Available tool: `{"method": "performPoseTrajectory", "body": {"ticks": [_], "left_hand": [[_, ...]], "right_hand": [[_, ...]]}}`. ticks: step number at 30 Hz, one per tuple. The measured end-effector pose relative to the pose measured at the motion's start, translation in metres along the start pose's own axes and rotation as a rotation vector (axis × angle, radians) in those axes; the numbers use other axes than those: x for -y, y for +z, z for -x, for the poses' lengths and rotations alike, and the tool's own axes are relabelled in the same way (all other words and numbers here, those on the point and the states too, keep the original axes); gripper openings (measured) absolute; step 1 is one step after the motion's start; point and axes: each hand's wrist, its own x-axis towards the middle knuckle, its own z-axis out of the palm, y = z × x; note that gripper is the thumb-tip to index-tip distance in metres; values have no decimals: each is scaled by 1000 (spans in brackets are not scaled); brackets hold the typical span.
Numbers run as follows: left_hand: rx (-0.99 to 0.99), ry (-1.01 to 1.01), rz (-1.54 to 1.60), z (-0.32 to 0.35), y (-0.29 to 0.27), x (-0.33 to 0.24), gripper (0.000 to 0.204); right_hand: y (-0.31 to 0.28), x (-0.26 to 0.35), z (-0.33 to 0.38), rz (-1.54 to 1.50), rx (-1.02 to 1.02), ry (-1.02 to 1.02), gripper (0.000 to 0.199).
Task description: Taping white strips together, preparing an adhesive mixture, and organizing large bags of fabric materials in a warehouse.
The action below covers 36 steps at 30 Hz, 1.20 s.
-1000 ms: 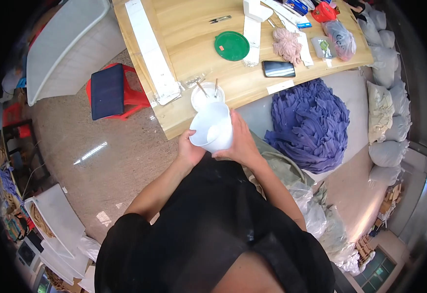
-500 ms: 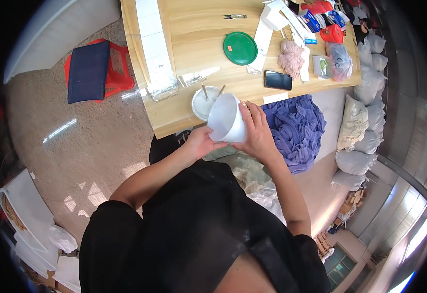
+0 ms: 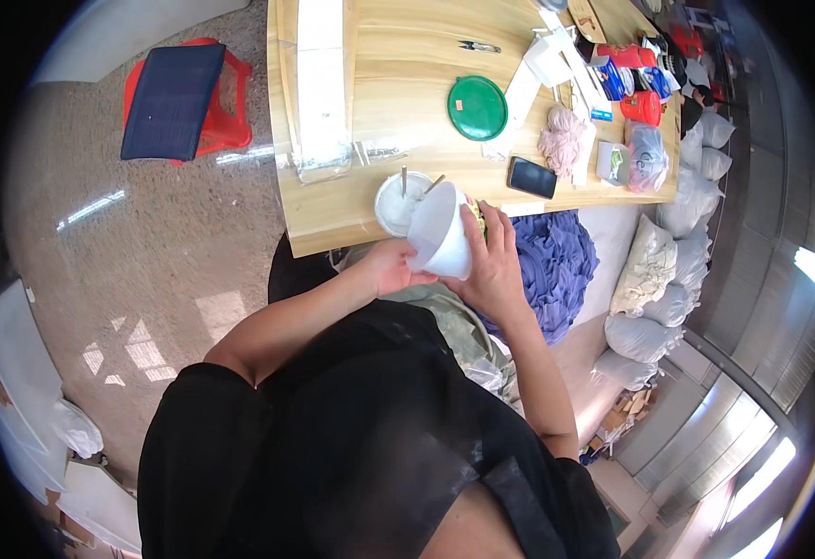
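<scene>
I hold a white plastic cup (image 3: 440, 233) tilted on its side, its mouth turned toward a white bowl (image 3: 398, 202). My right hand (image 3: 491, 265) wraps around the cup's far side. My left hand (image 3: 391, 267) supports its base from below. The bowl stands near the front edge of the wooden table (image 3: 398, 121) and has two sticks standing in it. What the cup holds is hidden.
On the table lie a green round lid (image 3: 477, 107), a black phone (image 3: 531, 177), a pink yarn bundle (image 3: 561, 142), a clear bag (image 3: 647, 156) and a long white strip (image 3: 321, 84). A purple cloth heap (image 3: 556, 265) lies at my right. A red stool (image 3: 179, 98) stands on the floor.
The view has shifted, with the table and bowl now closer to centre. The cup stays in both hands, tipped over beside the bowl.
</scene>
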Motion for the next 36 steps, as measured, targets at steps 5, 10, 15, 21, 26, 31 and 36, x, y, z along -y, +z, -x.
{"method": "performPoseTrajectory", "body": {"ticks": [5, 10, 15, 21, 26, 31, 36], "left_hand": [[68, 7, 21, -6, -12, 3, 56], [32, 33, 8, -12, -10, 6, 58], [100, 21, 74, -6, -16, 4, 45], [33, 107, -51, -10, -9, 7, 58], [28, 140, -101, -1, 1, 8, 57], [-6, 100, -108, -9, -3, 8, 45], [-18, 88, -77, -10, -5, 11, 34]], "right_hand": [[1, 7, -2, 26, -4, -83, 95], [2, 0, -3, 0, -5, -37, 96], [-1, 11, -8, -3, -7, -97, 95], [4, 4, -6, -15, 2, -50, 93], [-1, 7, -3, -12, -11, -54, 95], [-1, 3, 0, -26, -6, -61, 95], [0, 5, 5, -19, -46, -85, 96]]}}
